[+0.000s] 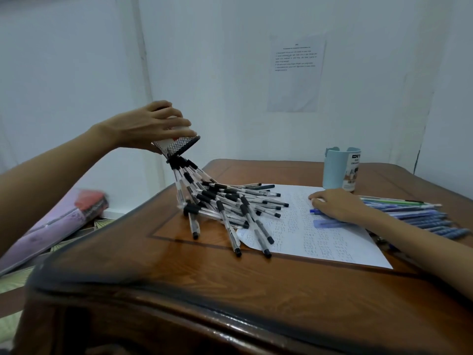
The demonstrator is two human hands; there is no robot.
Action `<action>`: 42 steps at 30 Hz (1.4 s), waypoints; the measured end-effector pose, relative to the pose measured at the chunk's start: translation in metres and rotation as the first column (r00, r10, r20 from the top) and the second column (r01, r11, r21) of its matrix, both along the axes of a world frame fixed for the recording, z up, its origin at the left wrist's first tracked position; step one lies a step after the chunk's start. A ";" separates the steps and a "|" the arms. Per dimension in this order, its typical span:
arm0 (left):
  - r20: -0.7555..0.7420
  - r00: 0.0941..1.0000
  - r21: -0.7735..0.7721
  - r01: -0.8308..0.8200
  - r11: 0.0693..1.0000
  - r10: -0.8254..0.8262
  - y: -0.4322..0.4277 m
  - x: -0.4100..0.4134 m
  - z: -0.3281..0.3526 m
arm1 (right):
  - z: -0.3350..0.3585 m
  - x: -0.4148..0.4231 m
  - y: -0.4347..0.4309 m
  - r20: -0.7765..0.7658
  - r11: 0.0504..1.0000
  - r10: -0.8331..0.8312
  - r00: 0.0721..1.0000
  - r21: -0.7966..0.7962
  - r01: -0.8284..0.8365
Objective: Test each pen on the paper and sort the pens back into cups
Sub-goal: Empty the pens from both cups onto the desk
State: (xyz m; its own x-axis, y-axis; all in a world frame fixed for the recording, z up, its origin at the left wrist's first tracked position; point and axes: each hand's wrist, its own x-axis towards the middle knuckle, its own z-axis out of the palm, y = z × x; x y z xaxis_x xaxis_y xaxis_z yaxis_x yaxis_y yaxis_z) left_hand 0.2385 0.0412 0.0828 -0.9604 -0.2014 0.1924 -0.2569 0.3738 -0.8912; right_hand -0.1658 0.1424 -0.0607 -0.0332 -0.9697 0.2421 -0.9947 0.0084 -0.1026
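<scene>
My left hand (151,124) grips a black mesh cup (179,147) tipped mouth-down above the table's left side. Several clear pens with black caps (225,206) spill out of it into a heap on the wood and on the left edge of the paper (320,242). The paper is white and covered in rows of small scribbles. My right hand (337,204) rests on the paper with its fingers over a blue pen (316,211); a loose blue cap (325,223) lies just in front of it.
A pale blue cup (341,169) stands at the back right of the brown wooden table (179,278). Several blue and green pens (414,213) lie in a row right of the paper. A purple wrapped bundle (51,226) lies off the table's left.
</scene>
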 end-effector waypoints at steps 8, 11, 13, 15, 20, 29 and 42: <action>-0.093 0.996 -0.095 -0.021 0.995 0.012 0.005 -0.002 -0.004 | -0.002 -0.003 -0.003 0.003 1.000 0.007 1.000 -0.011 -0.007; -0.182 0.982 -0.109 -0.067 0.992 0.047 0.000 0.000 -0.007 | -0.002 -0.003 -0.004 -0.004 1.000 0.010 1.000 -0.009 -0.010; -0.279 0.959 -0.079 -0.082 0.993 0.057 -0.002 0.001 -0.011 | -0.002 -0.003 -0.004 -0.007 1.000 0.010 1.000 -0.011 -0.010; -0.368 0.928 -0.022 -0.079 0.997 0.066 -0.005 0.000 -0.018 | -0.002 -0.003 -0.004 -0.013 1.000 0.010 1.000 -0.009 -0.010; -0.552 0.821 0.214 -0.029 0.976 0.145 -0.018 -0.001 -0.053 | -0.002 -0.003 -0.004 -0.002 1.000 0.011 1.000 -0.009 -0.011; -0.801 0.555 0.416 0.243 0.876 0.226 -0.026 -0.044 -0.084 | -0.003 -0.003 -0.006 0.023 1.000 0.011 1.000 -0.014 -0.011; -0.686 0.088 0.511 0.765 0.391 0.723 -0.041 -0.238 -0.071 | 0.002 0.000 -0.002 0.020 1.000 0.013 1.000 0.003 -0.013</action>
